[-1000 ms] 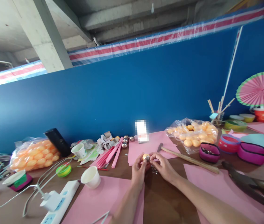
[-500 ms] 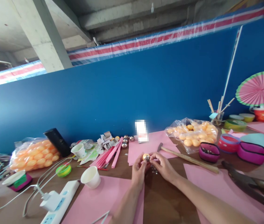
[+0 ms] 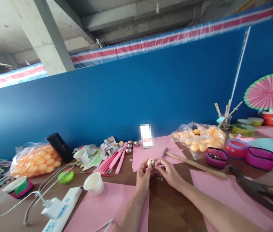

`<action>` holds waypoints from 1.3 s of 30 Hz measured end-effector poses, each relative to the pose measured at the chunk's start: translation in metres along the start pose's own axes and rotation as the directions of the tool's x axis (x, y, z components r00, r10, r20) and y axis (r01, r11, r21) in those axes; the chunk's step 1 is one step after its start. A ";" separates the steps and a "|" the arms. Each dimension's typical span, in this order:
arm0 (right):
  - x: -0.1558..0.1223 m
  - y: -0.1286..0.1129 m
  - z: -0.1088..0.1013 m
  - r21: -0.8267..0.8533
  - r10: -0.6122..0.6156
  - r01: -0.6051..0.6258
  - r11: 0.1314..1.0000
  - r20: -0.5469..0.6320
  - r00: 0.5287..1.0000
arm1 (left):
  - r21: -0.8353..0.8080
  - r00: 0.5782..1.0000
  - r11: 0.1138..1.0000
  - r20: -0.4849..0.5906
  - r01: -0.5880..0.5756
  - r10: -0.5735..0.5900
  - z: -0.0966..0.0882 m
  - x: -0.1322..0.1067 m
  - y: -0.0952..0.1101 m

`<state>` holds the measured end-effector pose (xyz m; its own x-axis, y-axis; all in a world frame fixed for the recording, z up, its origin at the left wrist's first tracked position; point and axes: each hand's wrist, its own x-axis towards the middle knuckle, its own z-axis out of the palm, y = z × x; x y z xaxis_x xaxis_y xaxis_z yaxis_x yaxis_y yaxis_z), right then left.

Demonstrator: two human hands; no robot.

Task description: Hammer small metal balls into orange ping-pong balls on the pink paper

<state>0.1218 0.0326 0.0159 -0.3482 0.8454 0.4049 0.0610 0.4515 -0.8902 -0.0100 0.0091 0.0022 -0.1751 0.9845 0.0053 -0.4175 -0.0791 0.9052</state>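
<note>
As I watch from far away, I see the left hand [image 3: 143, 175] pinching a small round orange and shiny silver ball [image 3: 151, 163], low in the middle of the frame. The right hand [image 3: 169, 173] has its fingers bent close together beside the ball; I cannot tell if they grip anything. Small shiny metal bits [image 3: 160, 176] show just below them.

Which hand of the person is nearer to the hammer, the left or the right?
Right. The right hand is just on the near side of the hammer, toward its head end. The left hand is farther away, to the left, holding the orange-and-silver ball.
</note>
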 end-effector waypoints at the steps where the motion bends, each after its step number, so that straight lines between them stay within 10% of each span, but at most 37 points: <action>1: 0.000 0.000 0.000 0.006 -0.006 0.006 1.000 0.003 1.000 | -0.005 1.000 1.000 -0.004 0.004 -0.004 0.000 0.000 0.000; 39: -0.001 -0.004 0.000 -0.032 -0.006 0.006 0.999 0.005 1.000 | -0.020 0.999 1.000 -0.033 0.021 -0.022 0.002 -0.001 0.001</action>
<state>0.1220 0.0304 0.0193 -0.3532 0.8414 0.4090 0.0890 0.4654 -0.8806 -0.0087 0.0085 0.0039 -0.1948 0.9804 -0.0285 -0.4385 -0.0610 0.8967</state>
